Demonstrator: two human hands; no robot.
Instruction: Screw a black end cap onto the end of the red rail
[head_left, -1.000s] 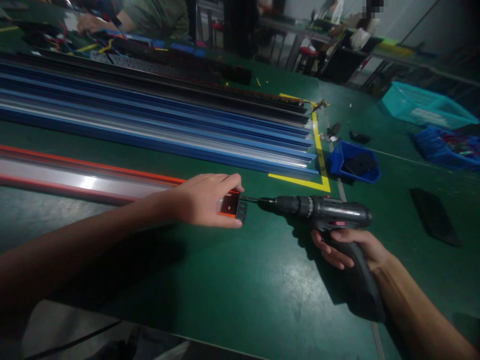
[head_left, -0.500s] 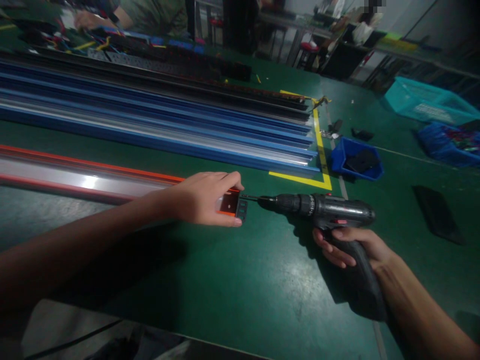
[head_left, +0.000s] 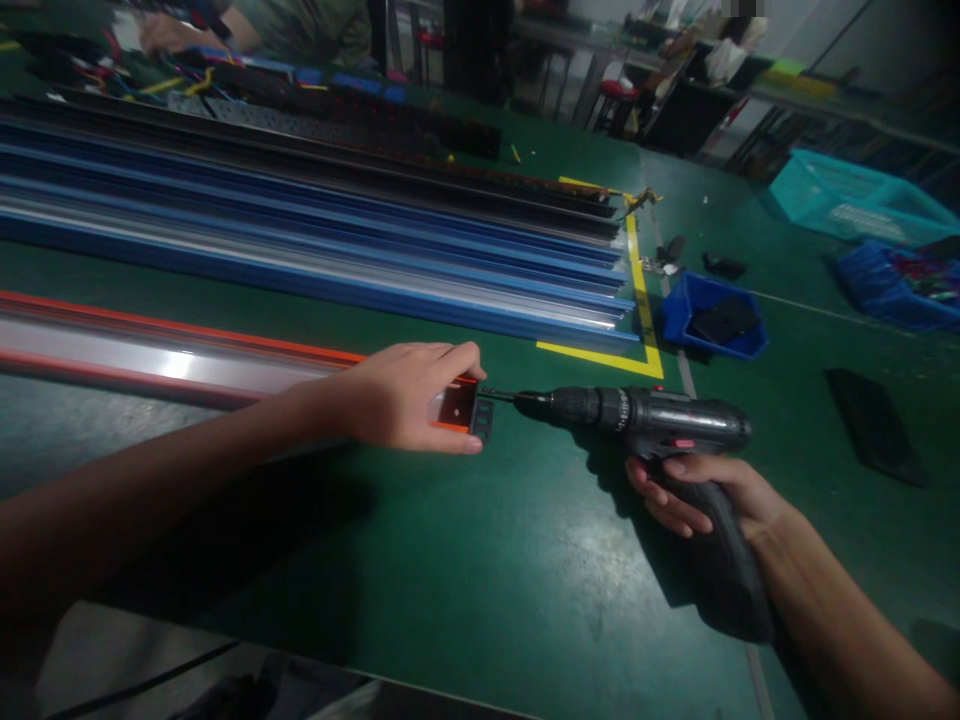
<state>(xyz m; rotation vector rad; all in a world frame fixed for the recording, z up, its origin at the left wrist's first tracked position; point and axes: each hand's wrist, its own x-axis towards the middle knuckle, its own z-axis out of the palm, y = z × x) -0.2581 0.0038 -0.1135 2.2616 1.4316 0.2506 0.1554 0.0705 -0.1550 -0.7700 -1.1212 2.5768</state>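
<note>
Head view: close to the centre, a black end cap [head_left: 484, 422] is seated at the end of an orange-edged channel [head_left: 180, 362], which is laid along the green desk [head_left: 480, 570] toward nine o'clock. The channel's end is straddled by the left hand [head_left: 409, 395], its fingers clamped on both edges, thumb toward six o'clock, apparently so that cap and channel are braced together against a push. From three o'clock, a drill [head_left: 675, 415] is held level by the right hand [head_left: 750, 497], its fingers wrapped round the grip, which is slanted toward five o'clock; whether the trigger is pressed cannot be told. The slim metal bit [head_left: 501, 396] is aimed at the cap's upper corner, probably for a straight line; whether the cap is touched cannot be made out. Smooth, silvery metal is shown inside the channel, while the cap is pierced by squarish openings. Toward eleven o'clock, long, glossy blue profiles [head_left: 375, 265] are ranked side by side within yellow tape [head_left: 600, 360], seemingly for orderly reach. At two o'clock, dark flat pieces are held in a blue plastic bin [head_left: 677, 308].
</note>
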